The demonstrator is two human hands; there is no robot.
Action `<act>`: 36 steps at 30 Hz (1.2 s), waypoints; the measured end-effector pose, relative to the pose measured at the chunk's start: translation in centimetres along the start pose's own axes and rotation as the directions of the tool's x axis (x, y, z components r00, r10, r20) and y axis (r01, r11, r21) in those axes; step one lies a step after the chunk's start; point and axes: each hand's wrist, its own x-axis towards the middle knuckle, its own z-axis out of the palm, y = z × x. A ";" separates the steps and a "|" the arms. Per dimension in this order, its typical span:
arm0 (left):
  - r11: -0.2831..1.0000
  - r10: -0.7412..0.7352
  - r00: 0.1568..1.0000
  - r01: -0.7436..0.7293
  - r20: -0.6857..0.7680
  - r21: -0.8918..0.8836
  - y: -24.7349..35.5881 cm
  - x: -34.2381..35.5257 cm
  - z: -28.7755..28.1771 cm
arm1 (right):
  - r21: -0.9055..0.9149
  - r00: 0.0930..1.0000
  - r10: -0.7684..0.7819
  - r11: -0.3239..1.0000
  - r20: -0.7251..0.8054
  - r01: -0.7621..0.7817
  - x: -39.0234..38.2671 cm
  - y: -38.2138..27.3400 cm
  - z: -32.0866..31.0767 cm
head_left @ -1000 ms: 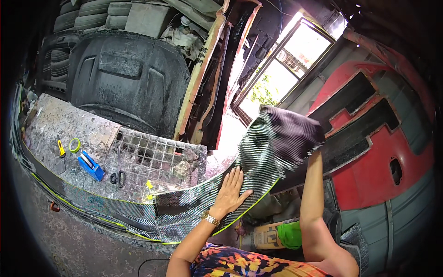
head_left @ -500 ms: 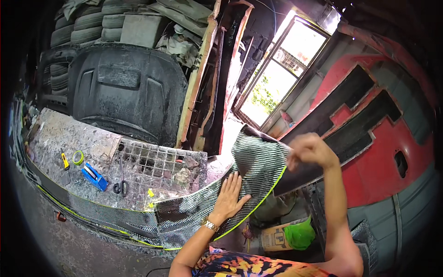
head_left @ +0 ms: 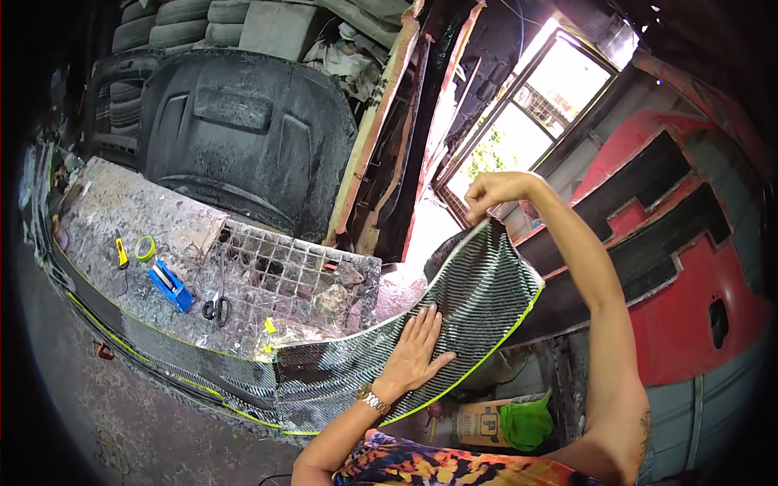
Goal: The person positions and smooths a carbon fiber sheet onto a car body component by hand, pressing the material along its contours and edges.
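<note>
A black and silver woven carbon-fibre cloth, edged with yellow-green tape, lies along a long curved part whose shape it follows. My left hand rests flat on the cloth with its fingers spread, a metal watch on the wrist. Raised at the cloth's far corner, my right hand is closed in a pinch and pulls that corner upward. Its fingertips are partly hidden, but the cloth's tip reaches right up to them. To the left, the darker stretch of the part carries the same weave.
On the worn, resin-spotted bench lie scissors, a blue tape dispenser, a roll of yellow-green tape and a yellow cutter. A metal grid adjoins them. Red panels lean at right; a green bag sits below.
My right hand has moved left and away from me, and the cloth's far corner is now lifted and stretched out smoother. My left hand stays flat on the cloth. The view has shifted slightly.
</note>
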 end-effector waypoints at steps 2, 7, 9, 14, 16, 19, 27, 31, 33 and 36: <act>1.000 0.014 1.000 -0.014 0.007 -0.003 0.3 0.2 0.3 | 0.046 0.999 0.030 0.998 0.041 -0.032 -1.3 0.0 -0.2; 1.000 0.024 0.999 -0.024 0.030 -0.017 0.4 0.4 -0.1 | -0.138 0.947 0.317 0.942 0.048 -0.308 -1.9 2.3 -0.7; 0.999 0.021 0.999 -0.020 0.038 -0.031 0.5 0.4 -0.1 | -0.228 0.902 0.428 0.885 0.052 -0.406 -2.0 4.0 -1.0; 0.999 0.024 0.999 -0.022 0.042 -0.030 0.4 0.4 0.6 | 0.014 0.993 0.082 0.996 0.087 -0.083 -0.8 5.2 -0.5; 0.999 0.001 0.999 0.000 0.046 -0.034 0.3 0.0 -0.2 | 0.099 0.992 0.085 0.991 0.090 -0.093 0.8 2.4 0.1; 0.999 0.003 0.999 0.000 0.052 -0.053 0.8 0.2 -0.2 | 0.068 0.989 0.123 0.989 0.086 -0.129 1.2 5.2 -0.5; 1.000 -0.005 0.996 0.005 0.085 -0.001 0.8 0.4 -0.5 | 0.195 0.995 0.094 0.977 -0.017 -0.089 0.8 5.2 -0.3; 1.000 -0.005 0.997 0.005 0.081 -0.006 0.8 0.4 -0.4 | 0.037 0.981 0.188 0.981 0.053 -0.190 2.1 8.8 -0.1; 1.000 -0.009 0.997 0.010 0.083 -0.012 0.7 0.4 -0.2 | 0.044 0.959 0.283 0.958 0.031 -0.284 1.5 9.6 0.4; 0.999 -0.023 0.997 0.026 0.069 -0.043 0.8 0.4 -0.2 | 0.114 0.983 0.181 0.978 -0.036 -0.176 0.0 10.1 0.1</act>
